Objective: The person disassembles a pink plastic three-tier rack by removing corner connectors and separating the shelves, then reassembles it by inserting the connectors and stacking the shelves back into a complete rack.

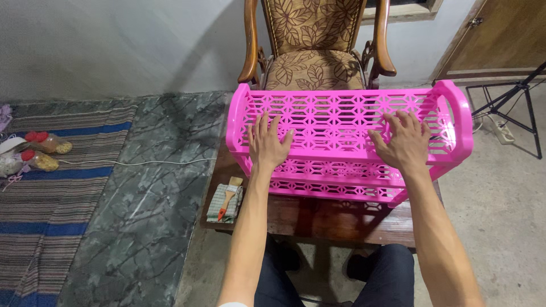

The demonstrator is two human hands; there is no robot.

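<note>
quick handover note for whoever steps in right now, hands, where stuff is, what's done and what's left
Left hand: flat, palm down on the top shelf of the pink plastic rack, fingers spread, gripping nothing.
Right hand: the same, flat on the top shelf nearer the right end.
The rack stands upright on the small wooden table, in front of the wooden armchair.
A small brush lies on a folded cloth at the table's left edge, untouched.
Done: rack is set on the table, and its tiers look empty.
Left: brush and cloth not yet picked up.
</note>
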